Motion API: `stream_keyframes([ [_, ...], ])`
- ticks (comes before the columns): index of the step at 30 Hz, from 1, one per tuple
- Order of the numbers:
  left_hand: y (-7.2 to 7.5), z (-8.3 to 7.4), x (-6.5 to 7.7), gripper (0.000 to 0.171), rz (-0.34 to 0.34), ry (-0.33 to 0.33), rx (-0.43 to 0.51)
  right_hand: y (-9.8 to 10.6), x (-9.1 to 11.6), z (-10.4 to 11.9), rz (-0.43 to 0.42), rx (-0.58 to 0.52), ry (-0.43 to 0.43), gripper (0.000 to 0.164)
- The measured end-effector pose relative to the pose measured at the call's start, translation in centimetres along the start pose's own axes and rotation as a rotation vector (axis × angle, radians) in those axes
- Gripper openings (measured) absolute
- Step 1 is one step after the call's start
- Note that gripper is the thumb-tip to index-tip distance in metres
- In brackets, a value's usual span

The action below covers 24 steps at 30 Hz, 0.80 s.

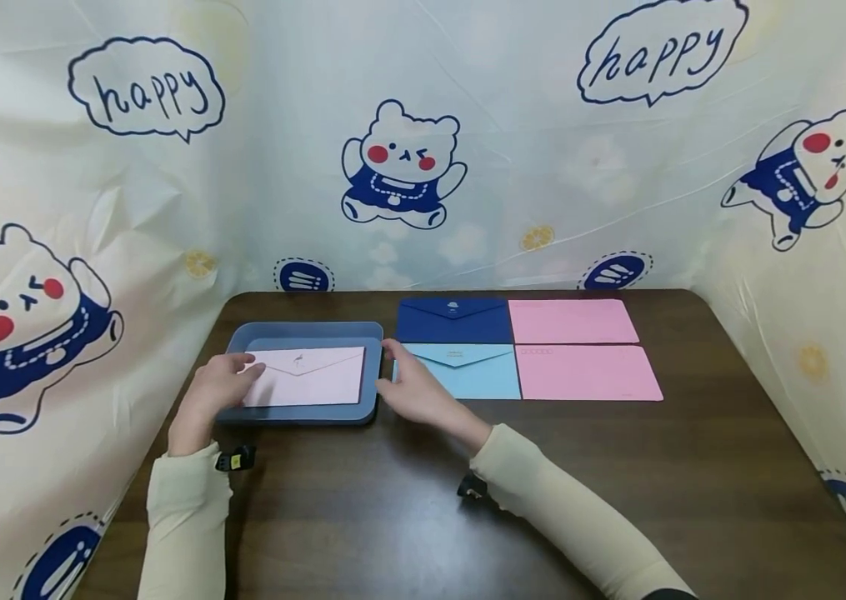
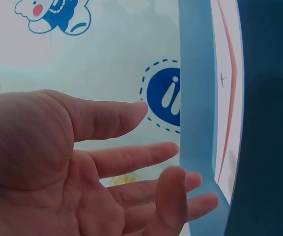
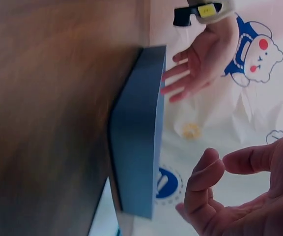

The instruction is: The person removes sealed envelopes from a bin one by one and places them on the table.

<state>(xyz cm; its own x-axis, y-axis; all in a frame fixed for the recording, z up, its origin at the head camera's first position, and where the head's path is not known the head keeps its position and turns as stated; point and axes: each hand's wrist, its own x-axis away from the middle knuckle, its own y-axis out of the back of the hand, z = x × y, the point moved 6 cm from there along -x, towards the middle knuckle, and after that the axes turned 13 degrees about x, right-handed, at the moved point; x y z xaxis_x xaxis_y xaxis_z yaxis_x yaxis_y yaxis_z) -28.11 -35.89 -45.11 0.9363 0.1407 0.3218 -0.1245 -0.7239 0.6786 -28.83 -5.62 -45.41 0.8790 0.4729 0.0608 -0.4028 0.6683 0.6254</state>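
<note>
A blue tray [image 1: 302,333] lies on the left part of the table with a pale pink envelope [image 1: 317,385] inside it, flap side up. Over the tray's left end hovers my left hand [image 1: 216,392], its thumb overlapping the envelope's left edge in the head view. Nothing is between its relaxed fingers in the left wrist view. At the tray's right edge is my right hand [image 1: 423,393], fingers loosely bent and thumb near the index finger. It holds nothing and partly covers the light blue envelope [image 1: 475,383] beside the tray.
Behind the light blue envelope lies a navy envelope [image 1: 453,325]. Two pink envelopes [image 1: 573,322] lie to the right, one behind the other. The brown table [image 1: 392,517] extends toward me. A printed curtain [image 1: 513,150] encloses its back and sides.
</note>
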Motion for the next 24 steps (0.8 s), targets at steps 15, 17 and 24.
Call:
stream_keyframes([
  [15,-0.4,0.7,0.0,0.065,0.05,0.058,-0.041,-4.3,-1.1,1.1,0.038,-0.12,-0.06,0.08],
  [17,-0.6,0.9,0.0,0.065,0.05,0.065,-0.041,-4.6,-1.3,1.3,0.063,-0.149,-0.056,0.08],
  [24,-0.3,1.3,-0.2,0.068,0.048,0.073,-0.038,-5.6,-2.0,1.0,0.184,-0.305,-0.142,0.083],
])
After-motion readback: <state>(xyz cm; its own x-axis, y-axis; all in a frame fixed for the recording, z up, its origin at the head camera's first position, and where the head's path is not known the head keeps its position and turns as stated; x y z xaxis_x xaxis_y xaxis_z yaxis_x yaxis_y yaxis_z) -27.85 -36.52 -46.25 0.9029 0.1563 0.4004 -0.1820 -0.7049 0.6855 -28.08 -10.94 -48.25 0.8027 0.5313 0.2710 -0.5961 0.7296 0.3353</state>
